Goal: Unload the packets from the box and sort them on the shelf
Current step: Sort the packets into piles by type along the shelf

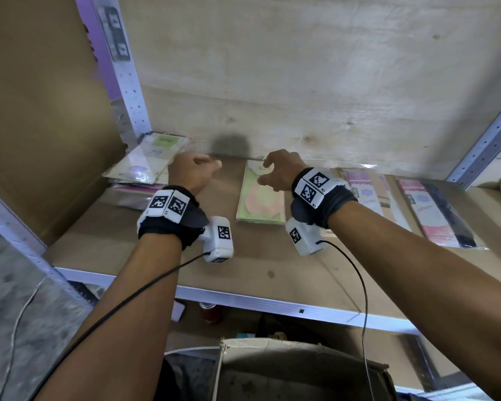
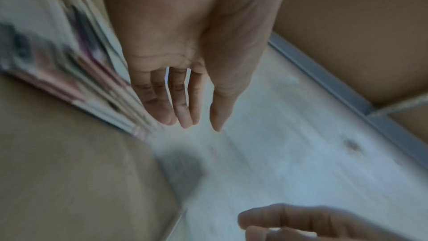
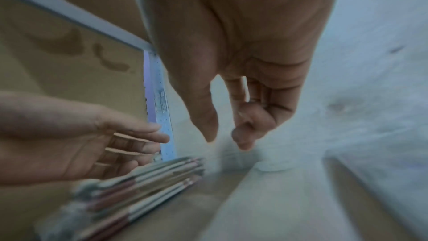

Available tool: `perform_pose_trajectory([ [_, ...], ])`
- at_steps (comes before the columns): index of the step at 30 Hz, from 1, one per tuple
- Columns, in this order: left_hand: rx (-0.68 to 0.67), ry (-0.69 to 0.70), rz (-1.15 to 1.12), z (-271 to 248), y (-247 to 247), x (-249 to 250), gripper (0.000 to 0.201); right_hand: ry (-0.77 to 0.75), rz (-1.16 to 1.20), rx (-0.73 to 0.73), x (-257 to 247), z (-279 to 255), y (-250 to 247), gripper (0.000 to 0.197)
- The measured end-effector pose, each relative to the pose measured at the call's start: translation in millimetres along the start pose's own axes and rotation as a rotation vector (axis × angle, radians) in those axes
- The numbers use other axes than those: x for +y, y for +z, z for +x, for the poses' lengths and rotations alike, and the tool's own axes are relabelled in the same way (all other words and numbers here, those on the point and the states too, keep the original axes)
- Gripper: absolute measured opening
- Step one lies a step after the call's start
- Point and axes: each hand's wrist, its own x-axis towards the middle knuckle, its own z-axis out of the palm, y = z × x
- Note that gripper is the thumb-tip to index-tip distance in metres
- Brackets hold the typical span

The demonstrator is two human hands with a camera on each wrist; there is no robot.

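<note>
Both hands hover empty over the brown shelf board [image 1: 156,256]. My left hand [image 1: 206,164] [image 2: 200,127] has straight, relaxed fingers and sits just right of a stack of flat packets [image 1: 148,166] [image 2: 69,80] in the shelf's far left corner. My right hand [image 1: 263,172] [image 3: 225,143] has loosely curled fingers and holds nothing. It hangs above the top end of a green and pink packet [image 1: 258,204] lying flat mid-shelf. The same left stack [image 3: 139,186] shows blurred in the right wrist view, with the left hand [image 3: 92,144] beside it.
Two pink packets [image 1: 365,192] [image 1: 428,215] lie flat at the right of the shelf. A large cardboard sheet [image 1: 41,111] stands at the left beside a metal upright [image 1: 130,91]. A pale wall [image 1: 301,82] closes the back. A dark open container [image 1: 287,371] sits below the shelf's front edge.
</note>
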Motion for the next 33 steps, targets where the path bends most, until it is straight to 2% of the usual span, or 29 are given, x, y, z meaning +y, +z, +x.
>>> perform_pose_trajectory([
  [2, 0.065, -0.010, -0.103, 8, -23, 3, 0.027, -0.064, 0.164, -0.041, -17, 6, -1, 0.036],
  [6, 0.226, -0.073, -0.085, 26, -71, -14, 0.023, -0.115, 0.292, -0.090, -50, 22, 15, 0.009],
  [11, 0.143, -0.182, -0.051, 37, -107, -49, 0.032, -0.107, 0.481, -0.174, -87, 47, 55, 0.011],
  [14, 0.159, -0.192, -0.008, 36, -117, -60, 0.030, -0.089, 0.627, -0.192, -110, 57, 78, 0.006],
  [16, 0.152, -0.208, -0.039, 36, -122, -63, 0.030, -0.068, 0.738, -0.181, -124, 61, 89, 0.011],
  [18, 0.121, -0.194, -0.045, 36, -125, -66, 0.021, -0.055, 0.803, -0.158, -137, 63, 99, 0.017],
  [21, 0.107, -0.144, -0.006, 34, -123, -68, 0.027, -0.068, 0.710, -0.118, -149, 62, 108, 0.027],
  [27, 0.103, -0.084, 0.085, 25, -122, -57, 0.024, -0.025, 0.594, -0.117, -148, 55, 110, 0.037],
  [30, 0.095, -0.078, 0.159, 18, -124, -54, 0.020, 0.039, 0.723, -0.147, -141, 51, 106, 0.042],
  [33, 0.100, -0.083, 0.198, 12, -124, -52, 0.017, 0.032, 0.825, -0.199, -129, 46, 99, 0.022],
])
